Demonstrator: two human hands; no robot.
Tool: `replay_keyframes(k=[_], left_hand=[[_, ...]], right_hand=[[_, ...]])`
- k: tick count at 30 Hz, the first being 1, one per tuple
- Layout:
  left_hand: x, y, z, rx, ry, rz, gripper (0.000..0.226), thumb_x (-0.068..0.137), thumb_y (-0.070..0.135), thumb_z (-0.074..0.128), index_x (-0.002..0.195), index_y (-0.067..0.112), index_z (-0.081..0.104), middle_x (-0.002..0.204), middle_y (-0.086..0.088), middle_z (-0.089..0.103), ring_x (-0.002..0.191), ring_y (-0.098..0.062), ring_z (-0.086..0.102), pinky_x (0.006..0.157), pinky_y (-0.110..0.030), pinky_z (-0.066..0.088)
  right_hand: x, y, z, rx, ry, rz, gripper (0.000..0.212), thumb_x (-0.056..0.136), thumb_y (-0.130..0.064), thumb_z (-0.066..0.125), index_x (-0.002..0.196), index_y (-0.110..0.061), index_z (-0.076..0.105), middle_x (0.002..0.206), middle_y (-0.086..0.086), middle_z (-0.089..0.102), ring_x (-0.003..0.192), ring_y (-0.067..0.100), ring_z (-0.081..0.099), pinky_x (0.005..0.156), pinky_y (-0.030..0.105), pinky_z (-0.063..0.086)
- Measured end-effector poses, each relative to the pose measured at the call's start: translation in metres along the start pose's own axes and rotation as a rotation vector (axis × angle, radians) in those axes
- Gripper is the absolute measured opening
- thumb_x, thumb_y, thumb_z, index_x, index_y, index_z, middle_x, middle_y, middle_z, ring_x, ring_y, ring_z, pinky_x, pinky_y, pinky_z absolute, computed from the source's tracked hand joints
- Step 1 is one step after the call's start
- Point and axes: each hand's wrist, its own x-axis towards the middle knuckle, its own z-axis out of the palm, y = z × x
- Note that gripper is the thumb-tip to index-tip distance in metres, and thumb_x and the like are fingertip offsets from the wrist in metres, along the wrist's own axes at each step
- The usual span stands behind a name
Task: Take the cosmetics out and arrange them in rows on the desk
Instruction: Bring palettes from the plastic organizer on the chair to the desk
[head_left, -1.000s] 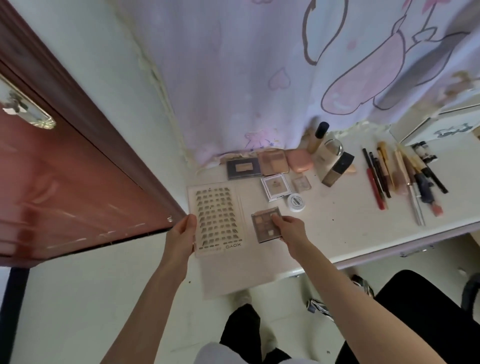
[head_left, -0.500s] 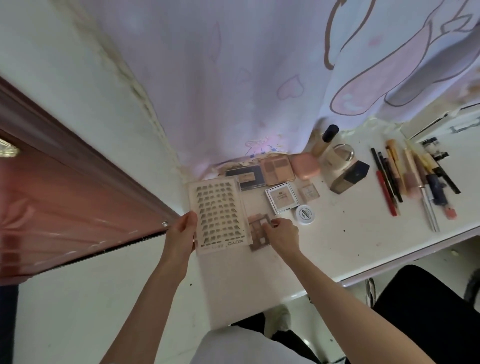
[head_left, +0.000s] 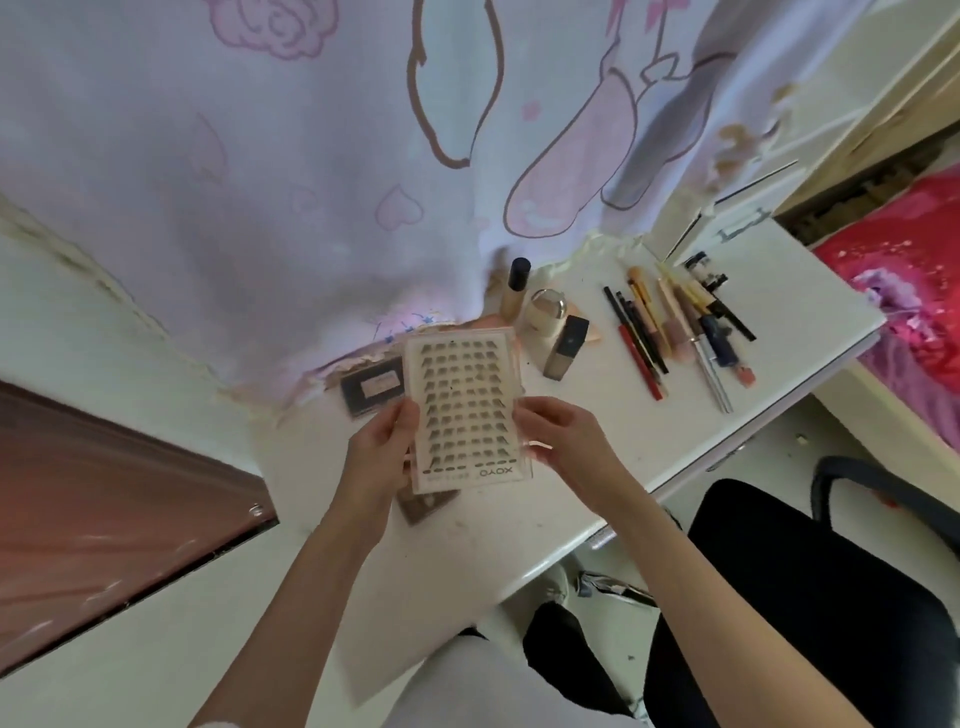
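Above desk (head_left: 613, 441), both hands hold lash case (head_left: 467, 410)

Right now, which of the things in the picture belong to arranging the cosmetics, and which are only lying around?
Belong to the job:
lash tray, held by left hand and right hand
dark palette
foundation bottles
row of pencils and brushes
desk

Just lying about:
curtain
black chair
red bedding

We can read one word only — "XOYO", printed upside down along the near edge of the lash tray (head_left: 465, 410). Lettering on the dark palette (head_left: 373, 388) is too blurred for us.
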Motion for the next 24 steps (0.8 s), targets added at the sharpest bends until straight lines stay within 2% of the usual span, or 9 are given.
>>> replay_keyframes(k=[3, 8, 10, 12, 15, 18, 20, 24], left_hand=[[0.005, 0.012, 0.053, 0.045, -0.116, 0.029, 0.027, 0.096, 0.026, 0.047, 0.119, 0.019, 0.059, 0.108, 0.001, 0.069, 0.094, -0.013, 0.066, 0.081, -0.03, 0.054], [0.008, 0.006, 0.154, 0.163, -0.281, 0.05, 0.018, 0.097, 0.028, 0.043, 0.108, 0.035, 0.055, 0.099, 0.009, 0.066, 0.09, -0.01, 0.064, 0.079, -0.029, 0.054], [0.015, -0.013, 0.191, 0.318, -0.311, 0.08, 0.026, 0.097, 0.028, 0.043, 0.122, 0.027, 0.05, 0.108, 0.007, 0.06, 0.098, -0.013, 0.06, 0.091, -0.034, 0.05], [0.029, -0.036, 0.217, 0.612, -0.317, 0.162, 0.041, 0.097, 0.027, 0.042, 0.137, 0.02, 0.038, 0.128, 0.005, 0.048, 0.119, -0.014, 0.048, 0.105, -0.031, 0.036], [0.056, -0.062, 0.248, 0.97, -0.305, 0.221, 0.056, 0.097, 0.026, 0.042, 0.147, 0.014, 0.018, 0.152, -0.004, 0.021, 0.14, -0.018, 0.019, 0.113, -0.029, 0.016], [0.08, -0.075, 0.271, 1.326, -0.293, 0.175, 0.072, 0.096, 0.036, 0.043, 0.148, 0.013, -0.001, 0.157, -0.009, -0.005, 0.144, -0.026, -0.004, 0.115, -0.038, 0.006], [0.092, -0.079, 0.282, 1.453, -0.289, 0.11, 0.083, 0.093, 0.043, 0.045, 0.147, 0.013, -0.01, 0.155, -0.009, -0.018, 0.143, -0.029, -0.014, 0.115, -0.045, 0.002], [0.107, -0.09, 0.29, 1.55, -0.303, -0.025, 0.095, 0.089, 0.048, 0.05, 0.145, 0.013, -0.019, 0.151, -0.01, -0.029, 0.14, -0.031, -0.022, 0.113, -0.051, -0.001]], right_hand=[[-0.011, -0.011, -0.05, 0.098, 0.076, -0.012, 0.016, 0.092, -0.009, 0.053, 0.099, -0.008, 0.068, 0.095, 0.009, 0.069, 0.092, 0.024, 0.063, 0.09, 0.041, 0.05], [-0.018, -0.024, -0.147, 0.327, 0.242, -0.038, 0.017, 0.094, -0.011, 0.051, 0.099, -0.006, 0.066, 0.084, 0.003, 0.07, 0.079, 0.017, 0.065, 0.071, 0.03, 0.053], [-0.011, -0.026, -0.188, 0.424, 0.358, -0.044, 0.017, 0.095, -0.011, 0.049, 0.097, -0.008, 0.065, 0.076, -0.001, 0.071, 0.07, 0.012, 0.066, 0.066, 0.028, 0.054], [0.001, -0.026, -0.227, 0.5, 0.483, -0.039, 0.016, 0.096, -0.01, 0.048, 0.095, -0.008, 0.064, 0.075, 0.0, 0.071, 0.068, 0.012, 0.066, 0.067, 0.029, 0.055], [0.027, -0.031, -0.284, 0.57, 0.695, 0.009, 0.012, 0.093, -0.006, 0.051, 0.09, -0.005, 0.062, 0.082, 0.007, 0.067, 0.074, 0.018, 0.063, 0.075, 0.033, 0.055], [0.062, -0.038, -0.333, 0.603, 0.822, 0.067, 0.007, 0.09, -0.003, 0.054, 0.091, -0.004, 0.061, 0.083, 0.009, 0.065, 0.072, 0.019, 0.064, 0.067, 0.033, 0.056], [0.086, -0.042, -0.358, 0.606, 0.84, 0.095, 0.009, 0.09, -0.001, 0.053, 0.087, -0.006, 0.06, 0.085, 0.009, 0.065, 0.071, 0.018, 0.063, 0.062, 0.032, 0.054], [0.125, -0.049, -0.39, 0.608, 0.844, 0.144, 0.015, 0.087, 0.002, 0.051, 0.078, -0.008, 0.057, 0.094, 0.013, 0.065, 0.077, 0.022, 0.063, 0.075, 0.037, 0.057]])
